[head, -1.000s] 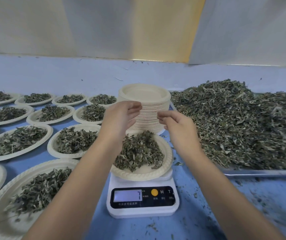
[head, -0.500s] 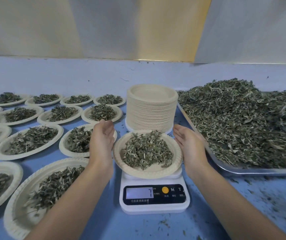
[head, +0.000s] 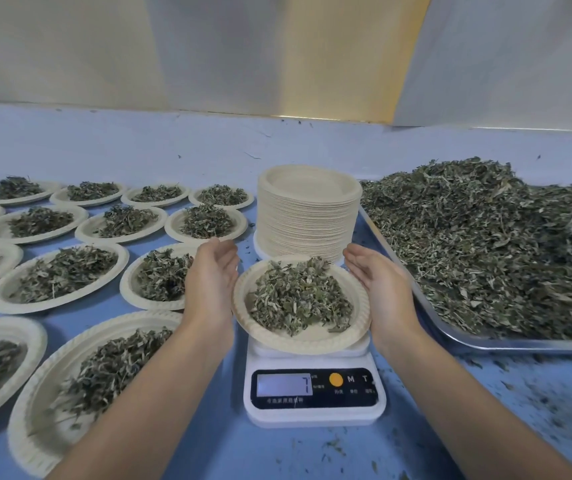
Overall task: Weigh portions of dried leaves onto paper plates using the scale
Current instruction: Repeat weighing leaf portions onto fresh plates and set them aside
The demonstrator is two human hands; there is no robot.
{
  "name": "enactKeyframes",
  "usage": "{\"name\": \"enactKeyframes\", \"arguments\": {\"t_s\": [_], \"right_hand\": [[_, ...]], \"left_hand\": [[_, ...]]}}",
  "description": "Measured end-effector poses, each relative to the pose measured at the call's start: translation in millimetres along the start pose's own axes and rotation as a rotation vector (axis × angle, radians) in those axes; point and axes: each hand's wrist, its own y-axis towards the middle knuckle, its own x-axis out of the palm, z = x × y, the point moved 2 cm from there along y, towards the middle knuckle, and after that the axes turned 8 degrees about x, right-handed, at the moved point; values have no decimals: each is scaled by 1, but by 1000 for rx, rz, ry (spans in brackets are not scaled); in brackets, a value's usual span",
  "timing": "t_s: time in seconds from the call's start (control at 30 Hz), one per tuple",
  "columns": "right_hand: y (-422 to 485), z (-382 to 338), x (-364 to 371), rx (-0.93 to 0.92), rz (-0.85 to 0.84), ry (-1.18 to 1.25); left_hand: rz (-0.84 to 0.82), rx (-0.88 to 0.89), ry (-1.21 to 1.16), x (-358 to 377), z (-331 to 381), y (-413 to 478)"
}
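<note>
A white digital scale [head: 314, 393] stands on the blue table in the middle, its display showing a 7. On it sits a paper plate [head: 298, 339] with a heap of dried leaves [head: 300, 299]. My left hand [head: 213, 282] is at the plate's left rim and my right hand [head: 379, 289] at its right rim, palms facing each other, fingers straight. Whether the palms touch the rim I cannot tell. A tall stack of empty paper plates [head: 308, 213] stands just behind the scale.
A metal tray [head: 519, 342] piled high with loose dried leaves [head: 485, 237] fills the right side. Several filled paper plates [head: 59, 271] lie in rows to the left. Leaf crumbs litter the table at the lower right.
Both hands came down from in front of the plate stack to either side of the plate on the scale. The scale still reads 7.
</note>
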Motion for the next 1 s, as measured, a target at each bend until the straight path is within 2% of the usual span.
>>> {"name": "enactKeyframes", "arguments": {"t_s": [0.13, 0.27, 0.4, 0.6, 0.77, 1.0], "right_hand": [[-2, -5, 3, -17, -11, 18], [-5, -12, 9, -63, -66, -22], [-8, -18, 22, -110, -70, -32], [-5, -20, 66, -134, -71, 75], [1, -16, 126, -156, -126, 129], [8, -5, 227, -138, -137, 153]], "left_hand": [[9, -32, -10, -2, 9, 3], [62, -202, -18, -6, 21, 9], [2, -254, -30, -11, 29, 14], [-51, -318, -23, -37, 56, 18], [-38, -278, -43, -75, 79, 40], [142, -154, 37, -146, 108, 71]]}}
